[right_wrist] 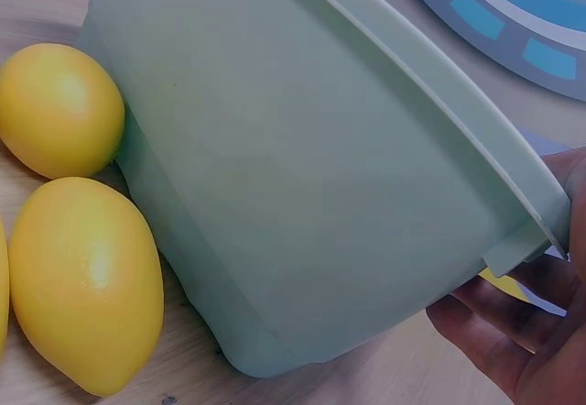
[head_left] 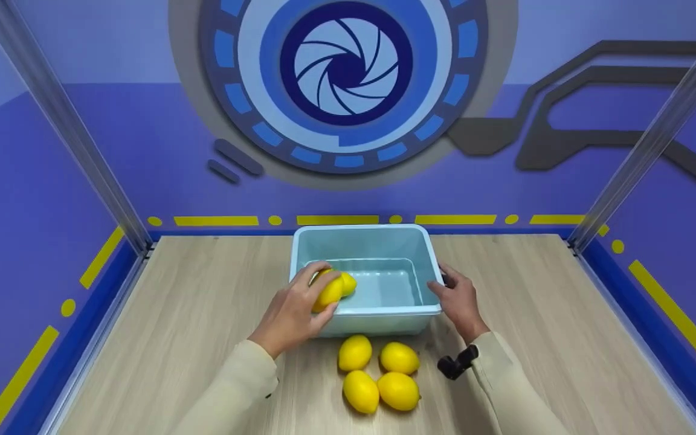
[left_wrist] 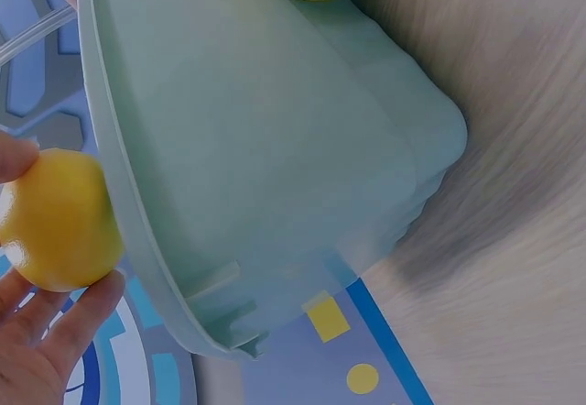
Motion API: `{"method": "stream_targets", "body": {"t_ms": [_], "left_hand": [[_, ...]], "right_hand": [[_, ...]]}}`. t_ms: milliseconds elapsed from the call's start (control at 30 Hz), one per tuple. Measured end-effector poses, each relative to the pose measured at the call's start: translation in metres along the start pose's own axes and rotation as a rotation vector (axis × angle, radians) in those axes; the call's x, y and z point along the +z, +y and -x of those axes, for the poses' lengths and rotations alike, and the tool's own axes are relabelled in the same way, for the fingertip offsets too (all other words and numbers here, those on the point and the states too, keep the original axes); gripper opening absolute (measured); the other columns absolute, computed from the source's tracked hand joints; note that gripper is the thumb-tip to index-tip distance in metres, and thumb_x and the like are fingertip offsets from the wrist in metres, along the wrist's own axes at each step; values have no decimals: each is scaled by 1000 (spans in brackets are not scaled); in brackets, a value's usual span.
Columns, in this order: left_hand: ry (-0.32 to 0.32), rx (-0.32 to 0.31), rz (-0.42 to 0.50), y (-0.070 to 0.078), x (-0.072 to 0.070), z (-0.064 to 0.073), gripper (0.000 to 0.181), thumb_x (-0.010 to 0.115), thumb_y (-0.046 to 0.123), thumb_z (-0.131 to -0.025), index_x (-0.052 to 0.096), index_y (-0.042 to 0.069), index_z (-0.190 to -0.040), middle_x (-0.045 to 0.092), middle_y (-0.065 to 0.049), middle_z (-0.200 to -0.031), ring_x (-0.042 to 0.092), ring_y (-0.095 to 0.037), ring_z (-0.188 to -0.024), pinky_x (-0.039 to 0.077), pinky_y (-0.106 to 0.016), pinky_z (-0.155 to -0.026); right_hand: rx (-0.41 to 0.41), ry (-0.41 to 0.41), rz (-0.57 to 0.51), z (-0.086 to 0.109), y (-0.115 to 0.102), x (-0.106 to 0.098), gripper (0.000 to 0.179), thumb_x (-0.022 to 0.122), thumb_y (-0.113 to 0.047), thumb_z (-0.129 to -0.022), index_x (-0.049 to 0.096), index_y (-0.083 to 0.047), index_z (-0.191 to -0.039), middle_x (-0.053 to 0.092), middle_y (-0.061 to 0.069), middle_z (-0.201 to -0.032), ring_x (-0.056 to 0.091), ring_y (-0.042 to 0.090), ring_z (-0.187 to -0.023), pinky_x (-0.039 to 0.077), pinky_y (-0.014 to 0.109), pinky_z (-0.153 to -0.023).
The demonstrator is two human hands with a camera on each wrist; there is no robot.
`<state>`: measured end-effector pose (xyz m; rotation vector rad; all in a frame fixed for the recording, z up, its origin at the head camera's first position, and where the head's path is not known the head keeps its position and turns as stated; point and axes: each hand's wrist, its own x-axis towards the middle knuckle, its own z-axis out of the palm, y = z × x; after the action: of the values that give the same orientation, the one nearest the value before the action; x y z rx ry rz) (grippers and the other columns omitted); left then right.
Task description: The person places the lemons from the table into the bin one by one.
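My left hand (head_left: 295, 309) grips a yellow lemon (head_left: 328, 295) at the left front corner of a pale blue plastic bin (head_left: 384, 324), just above its rim. Behind that fruit a second lemon (head_left: 348, 283) shows inside the bin, partly hidden. On the other side, my right hand (head_left: 460, 302) holds the bin's right rim, its thumb over the edge and fingers beneath it, as the right wrist view shows. Several more lemons lie on the table before the bin, among them a front left lemon (head_left: 360, 391) and a back right lemon (right_wrist: 87, 286).
The light wood-grain table (head_left: 203, 290) carries the bin near its back edge. Blue printed wall panels (head_left: 124, 151) close it in at the back and sides, with metal corner posts (head_left: 70, 121). A black strap device (head_left: 458, 362) sits at the right wrist.
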<state>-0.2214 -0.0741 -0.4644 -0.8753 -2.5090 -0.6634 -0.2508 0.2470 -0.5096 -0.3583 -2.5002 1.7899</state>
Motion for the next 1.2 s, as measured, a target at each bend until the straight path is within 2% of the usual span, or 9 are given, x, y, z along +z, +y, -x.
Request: {"method": "stream_targets", "body": {"t_ms": [167, 367, 667, 900, 1200], "left_hand": [[-23, -39, 5, 0, 1, -1, 47, 70, 28, -87, 55, 24, -131, 48, 1, -135, 57, -15, -113, 53, -30, -95], [-30, -58, 4, -1, 3, -2, 47, 71, 28, -87, 54, 25, -131, 47, 1, -137, 56, -15, -114, 53, -30, -96], [-20, -55, 5, -2, 6, -4, 47, 71, 27, -87, 55, 23, -131, 47, 1, -137, 57, -16, -113, 53, -30, -95], [-4, -34, 11, -5, 9, -6, 46, 69, 26, -88, 55, 23, -131, 49, -1, -136, 56, -16, -115, 54, -30, -93], [-12, -47, 8, -5, 11, -7, 46, 70, 27, -88, 55, 24, -131, 49, 0, -135, 55, -16, -115, 53, -30, -95]], "right_hand": [[-11, 5, 9, 0, 0, 0, 58, 57, -11, -94, 38, -11, -149, 45, 19, -147, 47, 34, -134, 41, 48, -109], [-4, 0, 1, -2, 1, 1, 57, 56, -11, -94, 38, -12, -149, 44, 17, -148, 46, 33, -135, 41, 46, -109], [5, -1, 1, -1, 0, 0, 57, 56, -12, -95, 38, -14, -149, 42, 16, -150, 43, 32, -137, 38, 47, -112], [10, -15, 0, 2, -1, -1, 57, 56, -13, -95, 37, -11, -149, 43, 19, -148, 45, 34, -134, 39, 48, -111], [39, -18, 8, 0, -1, -1, 57, 55, -15, -96, 36, -14, -150, 41, 15, -151, 43, 32, -137, 36, 47, -113]]}}
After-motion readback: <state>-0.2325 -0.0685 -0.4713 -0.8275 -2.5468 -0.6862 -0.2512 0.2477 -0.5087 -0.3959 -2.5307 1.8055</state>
